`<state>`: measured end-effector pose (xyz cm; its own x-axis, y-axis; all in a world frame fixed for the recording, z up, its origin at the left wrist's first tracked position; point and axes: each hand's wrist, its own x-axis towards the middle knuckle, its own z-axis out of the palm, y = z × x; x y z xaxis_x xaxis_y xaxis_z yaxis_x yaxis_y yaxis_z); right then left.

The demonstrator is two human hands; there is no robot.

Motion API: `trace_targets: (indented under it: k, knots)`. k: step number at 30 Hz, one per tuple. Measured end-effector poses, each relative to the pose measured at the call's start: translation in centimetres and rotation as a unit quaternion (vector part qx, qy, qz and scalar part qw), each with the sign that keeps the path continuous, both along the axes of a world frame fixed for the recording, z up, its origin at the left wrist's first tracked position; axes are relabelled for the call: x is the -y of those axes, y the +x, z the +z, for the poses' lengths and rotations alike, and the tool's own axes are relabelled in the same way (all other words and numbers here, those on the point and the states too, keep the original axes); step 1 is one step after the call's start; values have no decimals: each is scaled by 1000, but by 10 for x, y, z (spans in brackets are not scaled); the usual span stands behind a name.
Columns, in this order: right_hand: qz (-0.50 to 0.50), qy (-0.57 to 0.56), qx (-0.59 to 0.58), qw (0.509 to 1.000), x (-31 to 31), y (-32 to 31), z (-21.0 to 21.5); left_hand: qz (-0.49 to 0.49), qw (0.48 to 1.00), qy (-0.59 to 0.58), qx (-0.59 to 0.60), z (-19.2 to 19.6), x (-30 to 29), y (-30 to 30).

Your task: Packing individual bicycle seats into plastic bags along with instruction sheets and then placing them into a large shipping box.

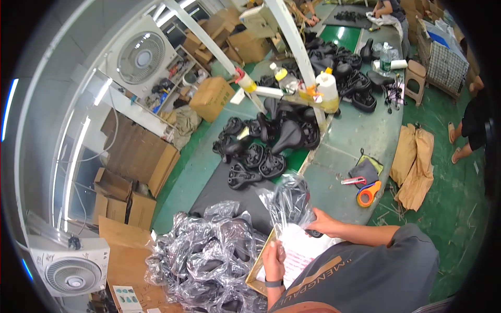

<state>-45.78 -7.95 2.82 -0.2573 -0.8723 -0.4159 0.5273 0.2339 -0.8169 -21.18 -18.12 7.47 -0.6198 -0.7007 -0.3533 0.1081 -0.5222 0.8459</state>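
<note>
Just in front of me is a black bicycle saddle in a clear plastic bag [290, 201]. My right hand [324, 224] grips its near end, where a bit of black shows below the fingers. My left hand [274, 261], with a dark band at the wrist, is closed with its fingertips pressed on the near edge of the clear plastic. Beneath both hands lies a stack of white bags with red print [295, 253] in a shallow cardboard box [255, 274]. To the left is a big heap of bagged saddles [209, 261].
Unwrapped black saddles [287, 135] pile up farther along the green table [344, 141]. Orange-handled scissors [368, 194], a red cutter [354, 180] and a grey pouch [367, 168] lie at right. White posts [295, 44] rise mid-table; a fan [73, 276] stands left. Other people work beyond.
</note>
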Motion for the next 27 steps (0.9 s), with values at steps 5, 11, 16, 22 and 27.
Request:
trace_targets:
  k: [5, 11, 16, 22, 27]
  knots:
    - [127, -234, -494, 827, 55, 23, 23, 124, 972, -181, 86, 2, 33, -43]
    - [495, -199, -106, 839, 112, 40, -19, 298, 945, -4, -137, -1, 208, 83]
    - [370, -181, -128, 902, 215, -68, -64, 448, 893, 1, 39, -47, 307, 249]
    - [16, -46, -835, 548, 369, -235, -127, 562, 771, -144, 263, -134, 242, 308]
    - [127, 148, -900, 390, 402, -285, -200, 332, 613, -469, 542, -112, 113, 121]
